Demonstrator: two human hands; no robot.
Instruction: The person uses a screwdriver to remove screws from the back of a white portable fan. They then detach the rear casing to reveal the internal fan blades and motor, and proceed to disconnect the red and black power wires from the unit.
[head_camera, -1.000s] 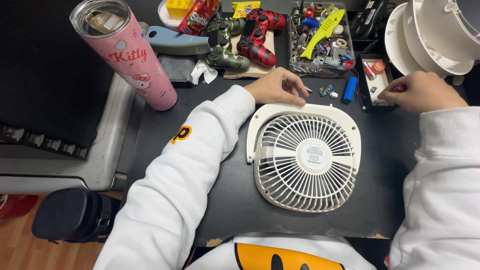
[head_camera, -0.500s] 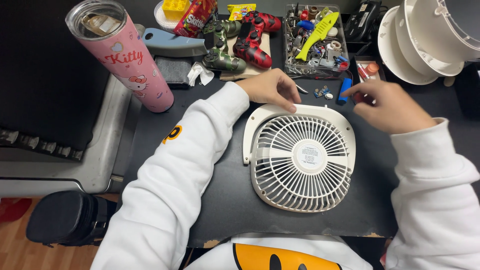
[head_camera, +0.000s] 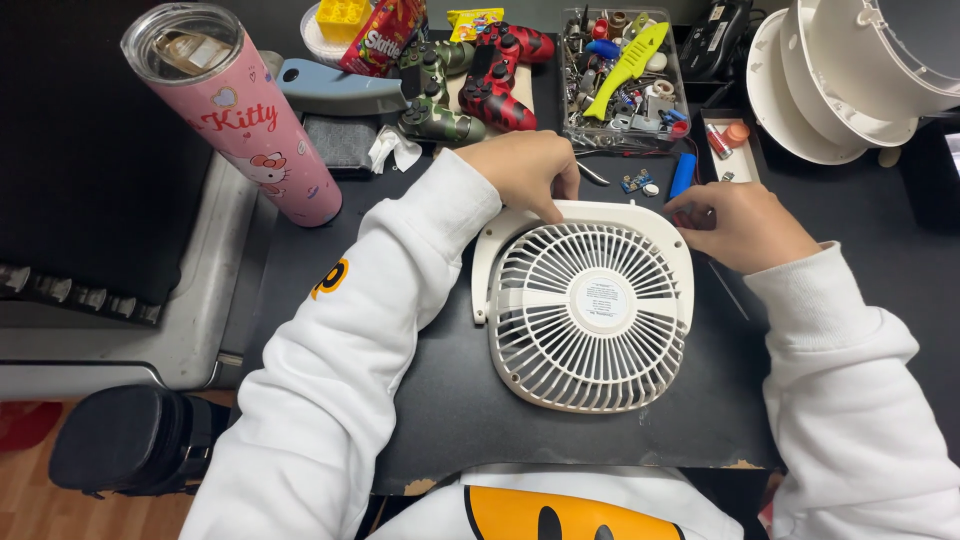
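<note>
On the black mat (head_camera: 440, 400), right hand (head_camera: 745, 225) now at fan (head_camera: 590, 300).

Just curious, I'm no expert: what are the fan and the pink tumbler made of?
Fan: looks like matte off-white moulded plastic, with thin uniform grille ribs. Both hands, left and right, touch its top edge. Tumbler: glossy pink printed wall, clear lid; plastic or coated metal, can't tell.

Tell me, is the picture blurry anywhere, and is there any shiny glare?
Head view: sharp on the white fan and both hands, left hand and right hand; lighting is bright and even, shadows soft; a little shine shows on the pink tumbler lid; edges bend slightly, like a wide lens.
</note>
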